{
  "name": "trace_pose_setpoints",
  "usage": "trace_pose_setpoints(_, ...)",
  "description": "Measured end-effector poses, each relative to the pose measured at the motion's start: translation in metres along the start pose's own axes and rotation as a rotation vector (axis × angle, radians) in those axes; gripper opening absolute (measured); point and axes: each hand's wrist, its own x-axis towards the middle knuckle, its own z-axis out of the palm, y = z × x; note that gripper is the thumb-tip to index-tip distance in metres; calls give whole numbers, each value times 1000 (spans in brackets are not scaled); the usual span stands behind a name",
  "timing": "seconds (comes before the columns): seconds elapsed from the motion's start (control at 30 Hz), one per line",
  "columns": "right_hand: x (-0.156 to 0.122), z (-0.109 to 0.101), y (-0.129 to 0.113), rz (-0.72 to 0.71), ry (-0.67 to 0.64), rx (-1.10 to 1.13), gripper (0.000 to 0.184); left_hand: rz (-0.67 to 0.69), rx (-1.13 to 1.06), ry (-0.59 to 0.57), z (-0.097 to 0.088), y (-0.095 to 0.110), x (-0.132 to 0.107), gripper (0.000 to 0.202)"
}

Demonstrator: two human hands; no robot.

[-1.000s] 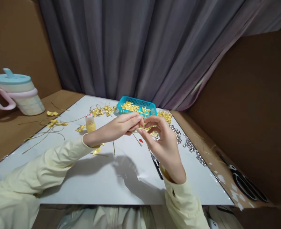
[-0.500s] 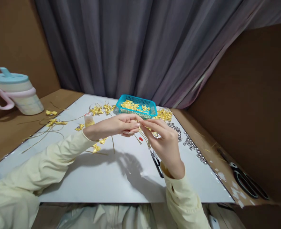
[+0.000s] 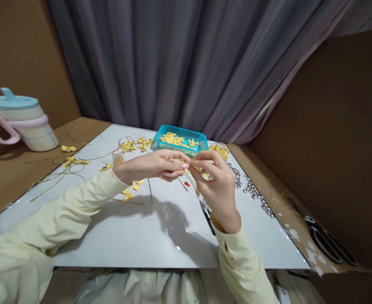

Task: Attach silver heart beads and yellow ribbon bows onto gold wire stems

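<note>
My left hand (image 3: pixel 156 165) and my right hand (image 3: pixel 217 184) meet above the white board (image 3: pixel 135 236), fingertips pinched together on a small gold ribbon piece (image 3: pixel 196 169) with thin gold stems hanging below it. Both hands are closed in a pinch on it. Just behind them stands a teal basket (image 3: pixel 181 140) filled with gold ribbon bows. Small black snips (image 3: pixel 207 216) lie on the board under my right wrist.
Gold bows and wire stems (image 3: pixel 68 162) lie scattered at the left, beside a small glue bottle (image 3: pixel 117 156). Silver beads (image 3: pixel 252 191) line the board's right edge. A pastel jug (image 3: pixel 23 122) stands far left; black scissors (image 3: pixel 323 238) lie far right. A grey curtain hangs behind.
My hands have closed in on each other, the right fingers curling tighter onto the gold piece. The view has shifted slightly; nothing on the board has moved.
</note>
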Motion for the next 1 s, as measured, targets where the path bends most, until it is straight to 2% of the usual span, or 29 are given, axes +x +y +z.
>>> trace_pose_setpoints(0.17,0,-2,1,9,-18,39,15,-1,16,-29,-2,-2,2,10)
trace_pose_setpoints(0.43,2,-4,2,33,-58,99,17,-39,11,5,0,0,4,10)
trace_pose_setpoints(0.57,4,-6,2,75,-93,120,18,-12,-42,48,-5,-5,5,2)
trace_pose_setpoints(0.63,5,-7,2,96,-112,130,18,-10,-64,66,-8,-7,6,6)
trace_pose_setpoints(1.0,5,-11,6,213,-165,109,18,-45,-74,67,-13,-14,4,7)
